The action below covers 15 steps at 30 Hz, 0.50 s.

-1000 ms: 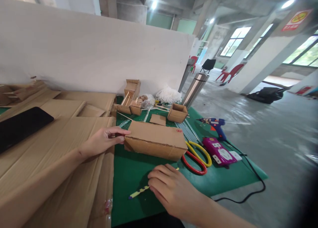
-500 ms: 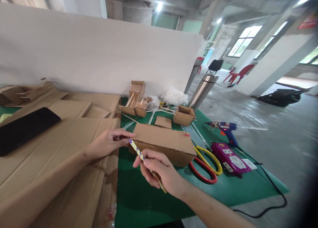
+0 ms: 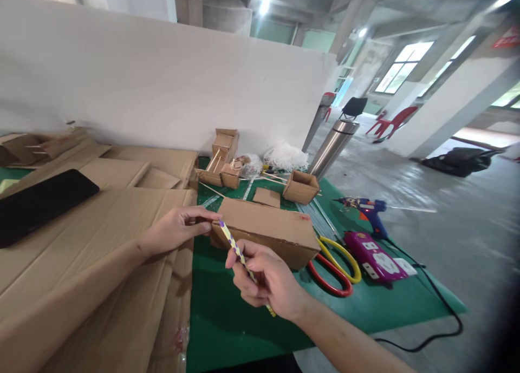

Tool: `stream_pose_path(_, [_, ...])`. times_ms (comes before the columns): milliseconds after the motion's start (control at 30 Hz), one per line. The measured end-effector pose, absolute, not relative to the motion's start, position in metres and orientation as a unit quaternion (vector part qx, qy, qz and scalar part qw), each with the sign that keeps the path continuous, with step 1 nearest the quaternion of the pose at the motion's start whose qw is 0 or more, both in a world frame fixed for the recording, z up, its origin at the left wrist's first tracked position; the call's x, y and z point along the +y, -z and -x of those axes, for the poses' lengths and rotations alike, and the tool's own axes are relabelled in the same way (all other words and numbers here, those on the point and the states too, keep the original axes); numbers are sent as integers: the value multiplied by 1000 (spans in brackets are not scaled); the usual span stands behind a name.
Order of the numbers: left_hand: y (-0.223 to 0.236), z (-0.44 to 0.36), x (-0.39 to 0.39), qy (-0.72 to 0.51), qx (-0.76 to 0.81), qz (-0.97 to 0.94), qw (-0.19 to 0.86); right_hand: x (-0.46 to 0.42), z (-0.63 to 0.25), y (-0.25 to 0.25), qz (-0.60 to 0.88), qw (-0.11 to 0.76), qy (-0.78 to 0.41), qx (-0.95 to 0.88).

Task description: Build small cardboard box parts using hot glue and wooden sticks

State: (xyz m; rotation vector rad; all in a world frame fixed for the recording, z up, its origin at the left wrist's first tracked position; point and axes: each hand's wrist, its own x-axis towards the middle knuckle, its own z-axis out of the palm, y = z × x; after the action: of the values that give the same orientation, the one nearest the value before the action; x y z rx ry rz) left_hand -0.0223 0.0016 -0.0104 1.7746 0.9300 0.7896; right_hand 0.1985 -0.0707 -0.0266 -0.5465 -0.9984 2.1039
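A long closed cardboard box (image 3: 268, 224) lies on the green table top in front of me. My left hand (image 3: 181, 229) pinches its left end, index finger along the top edge and thumb lower down. My right hand (image 3: 268, 278) is closed round a pale yellow pencil (image 3: 231, 239) with purple spots. The pencil slants up to the left, its upper end near the box's left top corner and my left fingertips. Whether that end touches the cardboard I cannot tell. Scissors with yellow and red handles (image 3: 331, 275) lie against the box's right end.
Flat cardboard sheets (image 3: 101, 286) cover the left side, with a black phone-like slab (image 3: 44, 205) on them. Behind the box are a small open carton (image 3: 301, 187) and a steel flask (image 3: 333, 148). A blue glue gun (image 3: 371, 213) and a purple power strip (image 3: 377, 259) are at right.
My right hand has moved slightly right, and the pencil is steeper, its upper end now higher and closer to the box's corner. My left hand stays at the box's left end.
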Motion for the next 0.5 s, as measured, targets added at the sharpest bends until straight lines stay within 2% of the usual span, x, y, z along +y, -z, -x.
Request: stream_pose_path(500, [12, 23, 2, -319, 385, -720, 481, -73, -198, 24, 231, 357, -809, -406])
